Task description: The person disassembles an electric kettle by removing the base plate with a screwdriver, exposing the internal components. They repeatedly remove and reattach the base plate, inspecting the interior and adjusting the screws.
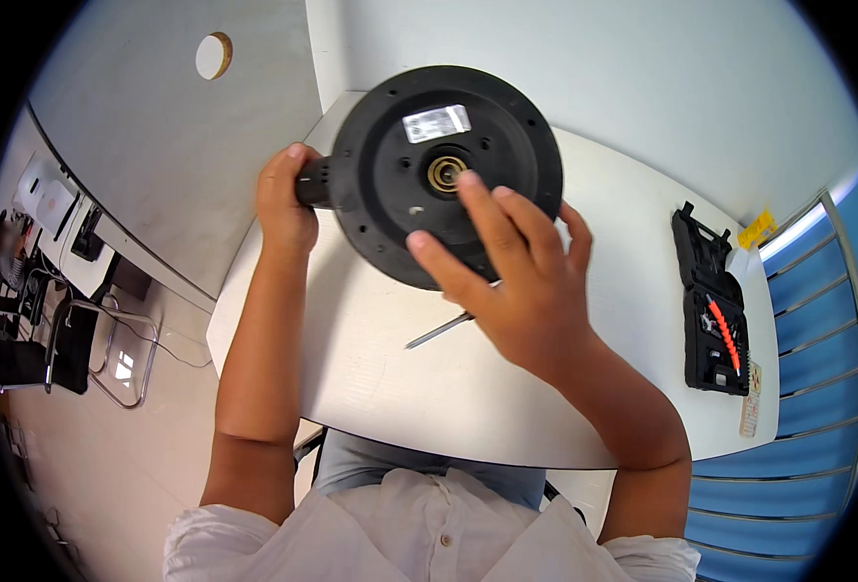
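Observation:
A round black plastic disc-shaped part (387,184) is held up over the table, its face turned toward me. It has small holes around its rim, a silver label (437,123) and a brass-coloured coil (445,175) in its central recess. At its left edge, my left hand (288,199) is closed around the short black stub (315,182). My right hand (531,276) lies over the lower right of the disc with fingers spread, the index fingertip at the coil. A thin metal rod (439,331), possibly a screwdriver shaft, lies on the table; its other end is hidden behind my right hand.
On the right of the white table (371,373) sits an opened black tool case (710,301) holding an orange tool (724,335). A yellow item (757,230) stands behind it. Metal railings (812,310) run along the right. A chair (70,339) stands at far left.

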A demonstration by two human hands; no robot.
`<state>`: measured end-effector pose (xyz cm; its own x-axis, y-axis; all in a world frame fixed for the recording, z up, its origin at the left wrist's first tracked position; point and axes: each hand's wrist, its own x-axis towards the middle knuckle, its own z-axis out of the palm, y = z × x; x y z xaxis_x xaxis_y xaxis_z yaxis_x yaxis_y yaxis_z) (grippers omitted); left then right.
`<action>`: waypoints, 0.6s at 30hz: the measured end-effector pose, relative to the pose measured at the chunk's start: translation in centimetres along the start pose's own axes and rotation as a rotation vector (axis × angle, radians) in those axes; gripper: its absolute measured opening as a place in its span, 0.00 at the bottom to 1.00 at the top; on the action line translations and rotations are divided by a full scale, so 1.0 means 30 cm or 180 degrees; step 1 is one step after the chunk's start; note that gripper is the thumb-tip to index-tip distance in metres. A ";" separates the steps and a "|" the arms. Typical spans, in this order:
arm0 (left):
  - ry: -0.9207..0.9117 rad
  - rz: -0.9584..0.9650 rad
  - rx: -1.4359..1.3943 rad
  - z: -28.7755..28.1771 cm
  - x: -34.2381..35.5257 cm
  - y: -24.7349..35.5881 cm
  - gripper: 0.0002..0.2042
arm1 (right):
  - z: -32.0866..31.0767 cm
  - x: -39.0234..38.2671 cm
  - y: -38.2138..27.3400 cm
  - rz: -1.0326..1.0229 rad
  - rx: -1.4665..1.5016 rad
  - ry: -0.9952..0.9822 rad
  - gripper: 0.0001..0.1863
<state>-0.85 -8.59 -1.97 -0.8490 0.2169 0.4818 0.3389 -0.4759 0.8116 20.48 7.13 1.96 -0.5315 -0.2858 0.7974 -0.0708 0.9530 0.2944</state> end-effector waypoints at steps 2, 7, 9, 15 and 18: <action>0.0006 0.0123 0.0121 0.047 -0.025 0.032 0.17 | -0.031 -0.002 0.019 0.0084 -0.0088 -0.0319 0.19; -0.0226 0.0181 0.0254 0.066 -0.045 0.053 0.17 | -0.081 0.010 0.074 -0.0279 0.0092 -0.0636 0.23; -0.0251 0.0139 0.0192 0.078 -0.050 0.060 0.16 | -0.117 0.024 0.088 -0.0234 0.0393 -0.0835 0.25; -0.0117 0.0075 0.0249 0.105 -0.063 0.074 0.17 | -0.171 0.119 0.124 -0.0050 0.0619 -0.0906 0.27; 0.0151 -0.0039 0.0318 0.106 -0.067 0.071 0.17 | -0.140 0.176 0.130 -0.0166 0.0507 -0.0921 0.27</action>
<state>2.88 -7.33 -0.17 -0.8708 0.1806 0.4572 0.3650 -0.3856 0.8474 20.94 8.91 9.55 -0.7398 -0.3161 0.5940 -0.2231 0.9481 0.2267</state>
